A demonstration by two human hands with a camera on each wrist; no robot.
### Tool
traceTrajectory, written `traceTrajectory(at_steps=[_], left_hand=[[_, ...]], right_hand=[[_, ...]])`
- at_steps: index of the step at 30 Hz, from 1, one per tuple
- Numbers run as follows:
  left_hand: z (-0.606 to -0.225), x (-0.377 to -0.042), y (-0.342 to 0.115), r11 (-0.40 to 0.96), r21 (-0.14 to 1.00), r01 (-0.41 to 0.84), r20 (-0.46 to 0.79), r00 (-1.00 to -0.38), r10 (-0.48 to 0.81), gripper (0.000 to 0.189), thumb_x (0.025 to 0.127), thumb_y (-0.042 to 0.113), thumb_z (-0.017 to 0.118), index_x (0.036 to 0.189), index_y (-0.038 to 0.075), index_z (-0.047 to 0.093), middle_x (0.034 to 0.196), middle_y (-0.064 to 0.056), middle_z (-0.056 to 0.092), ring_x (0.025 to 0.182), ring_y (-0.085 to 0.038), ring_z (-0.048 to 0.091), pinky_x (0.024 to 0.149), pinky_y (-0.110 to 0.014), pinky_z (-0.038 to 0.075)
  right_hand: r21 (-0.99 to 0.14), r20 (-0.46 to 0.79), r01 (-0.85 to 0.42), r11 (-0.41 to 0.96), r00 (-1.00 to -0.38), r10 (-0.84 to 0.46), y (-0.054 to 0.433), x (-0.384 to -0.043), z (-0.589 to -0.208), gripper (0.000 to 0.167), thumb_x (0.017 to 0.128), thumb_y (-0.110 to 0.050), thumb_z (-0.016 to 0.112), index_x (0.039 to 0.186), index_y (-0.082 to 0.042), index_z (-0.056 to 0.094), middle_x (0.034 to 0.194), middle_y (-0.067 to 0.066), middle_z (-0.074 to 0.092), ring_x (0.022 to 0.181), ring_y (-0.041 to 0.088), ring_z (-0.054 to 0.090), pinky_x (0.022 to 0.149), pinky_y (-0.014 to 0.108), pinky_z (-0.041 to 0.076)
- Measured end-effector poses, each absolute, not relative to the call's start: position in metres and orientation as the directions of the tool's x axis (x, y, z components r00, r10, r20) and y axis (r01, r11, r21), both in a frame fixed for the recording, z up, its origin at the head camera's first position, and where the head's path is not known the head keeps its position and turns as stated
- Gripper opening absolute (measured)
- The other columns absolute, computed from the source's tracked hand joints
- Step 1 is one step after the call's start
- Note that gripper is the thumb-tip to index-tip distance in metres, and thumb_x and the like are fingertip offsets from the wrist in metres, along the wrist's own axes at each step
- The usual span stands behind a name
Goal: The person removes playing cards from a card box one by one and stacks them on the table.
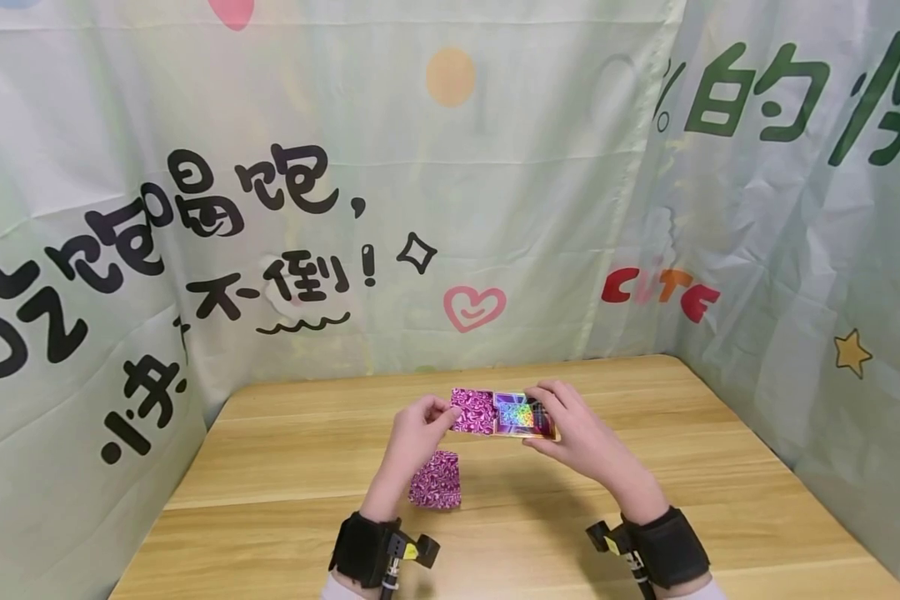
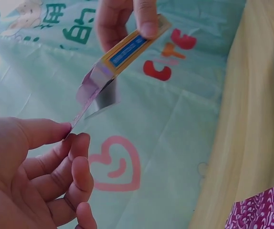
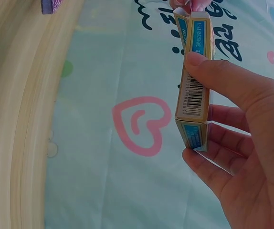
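My right hand (image 1: 579,432) grips a small card box (image 1: 517,414) with a shiny rainbow face, held above the table. In the right wrist view, the thumb presses the barcode side of the box (image 3: 193,95). My left hand (image 1: 417,427) pinches the outer edge of a purple swirl-patterned card (image 1: 472,411) at the box's open end. Edge-on in the left wrist view, the card (image 2: 82,114) looks thin; whether it is a single one cannot be told. Near the left forearm, a purple-patterned stack of cards (image 1: 437,482) lies on the table.
The wooden table (image 1: 307,467) extends to printed fabric curtains (image 1: 390,200) at the back and sides. Each wrist wears a black band with a small camera, the left band (image 1: 363,550) close to the stack.
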State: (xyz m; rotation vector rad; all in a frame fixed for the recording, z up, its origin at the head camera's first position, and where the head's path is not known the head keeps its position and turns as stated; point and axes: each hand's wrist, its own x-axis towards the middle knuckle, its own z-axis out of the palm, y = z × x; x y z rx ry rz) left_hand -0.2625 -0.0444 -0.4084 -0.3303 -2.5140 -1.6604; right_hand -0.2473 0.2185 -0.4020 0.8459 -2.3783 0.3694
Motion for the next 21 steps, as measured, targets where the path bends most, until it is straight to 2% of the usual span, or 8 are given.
traceTrajectory(at_steps=[6, 9, 13, 17, 21], left_hand=[[-0.4061, -0.2666, -0.0513, 0.297, 0.936, 0.191, 0.185, -0.981, 0.050, 0.022, 0.094, 0.028, 0.064, 0.100, 0.007, 0.066, 0.086, -0.009, 0.073, 0.076, -0.026, 0.066, 0.065, -0.028, 0.049], [-0.4042, -0.2663, -0.0525, 0.264, 0.950, 0.168, 0.168, -0.986, 0.025, 0.024, 0.093, 0.029, 0.065, 0.101, 0.007, 0.065, 0.087, -0.010, 0.074, 0.079, -0.031, 0.067, 0.061, -0.027, 0.048], [-0.4017, -0.2646, -0.0527, 0.265, 0.955, 0.131, 0.121, -0.991, 0.051, 0.035, 0.087, 0.037, 0.071, 0.107, 0.009, 0.062, 0.087, -0.010, 0.073, 0.078, -0.028, 0.065, 0.055, -0.026, 0.044], [-0.4009, -0.2628, -0.0524, 0.311, 0.945, 0.099, 0.067, -0.991, 0.114, 0.047, 0.084, 0.038, 0.075, 0.115, 0.006, 0.059, 0.089, -0.010, 0.072, 0.076, -0.020, 0.062, 0.062, -0.031, 0.049], [-0.4012, -0.2615, -0.0524, 0.354, 0.930, 0.098, 0.042, -0.986, 0.163, 0.044, 0.084, 0.035, 0.075, 0.108, 0.001, 0.061, 0.086, -0.009, 0.072, 0.073, -0.017, 0.061, 0.067, -0.035, 0.052]], right_hand=[[-0.065, 0.606, -0.643, 0.763, -0.633, -0.482, 0.2187, -0.2468, -0.4009, 0.070, 0.069, -0.027, 0.089, 0.126, -0.003, 0.055, 0.119, 0.011, 0.054, 0.108, 0.023, 0.051, 0.083, 0.039, 0.055], [-0.070, 0.604, -0.644, 0.762, -0.635, -0.481, 0.2186, -0.2465, -0.4005, 0.071, 0.069, -0.028, 0.089, 0.126, -0.003, 0.055, 0.120, 0.011, 0.054, 0.109, 0.023, 0.051, 0.084, 0.039, 0.055], [-0.065, 0.607, -0.648, 0.759, -0.630, -0.485, 0.2187, -0.2468, -0.4008, 0.071, 0.069, -0.028, 0.089, 0.126, -0.003, 0.056, 0.120, 0.011, 0.053, 0.108, 0.023, 0.051, 0.083, 0.038, 0.055], [-0.067, 0.609, -0.650, 0.757, -0.628, -0.485, 0.2188, -0.2468, -0.4007, 0.071, 0.068, -0.027, 0.089, 0.126, -0.003, 0.055, 0.120, 0.011, 0.053, 0.108, 0.023, 0.051, 0.083, 0.038, 0.055], [-0.071, 0.603, -0.647, 0.759, -0.634, -0.484, 0.2189, -0.2467, -0.4004, 0.071, 0.069, -0.027, 0.089, 0.126, -0.004, 0.055, 0.120, 0.011, 0.053, 0.109, 0.023, 0.051, 0.083, 0.038, 0.055]])
